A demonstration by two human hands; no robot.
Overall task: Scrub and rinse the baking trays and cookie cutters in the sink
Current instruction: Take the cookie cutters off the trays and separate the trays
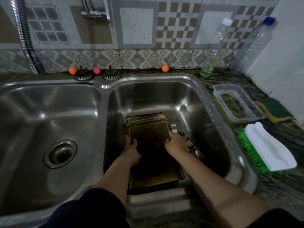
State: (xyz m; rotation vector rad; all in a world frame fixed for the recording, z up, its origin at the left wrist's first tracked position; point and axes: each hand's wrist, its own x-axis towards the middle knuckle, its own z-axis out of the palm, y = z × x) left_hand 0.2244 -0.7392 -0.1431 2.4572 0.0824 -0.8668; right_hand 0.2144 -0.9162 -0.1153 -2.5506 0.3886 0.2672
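A stack of dark, stained baking trays (pixel 148 129) lies in the right basin of a steel double sink (pixel 189 99). The top tray (pixel 153 162) is tilted, with its near end resting toward the front rim. My left hand (pixel 131 150) grips that tray's left edge and my right hand (pixel 176 143) grips its right edge. Metal cookie cutters (pixel 189 142) lie on the basin floor just right of my right hand, partly hidden by it.
A green-bristled white scrub brush (pixel 266 153), a yellow-green sponge (pixel 276 109) and a clear plastic tub (pixel 236 102) sit on the right counter. Two plastic bottles (pixel 213 51) stand at the back right. The tap (pixel 98 10) is above. The left basin (pixel 49 112) has a drain (pixel 60 153).
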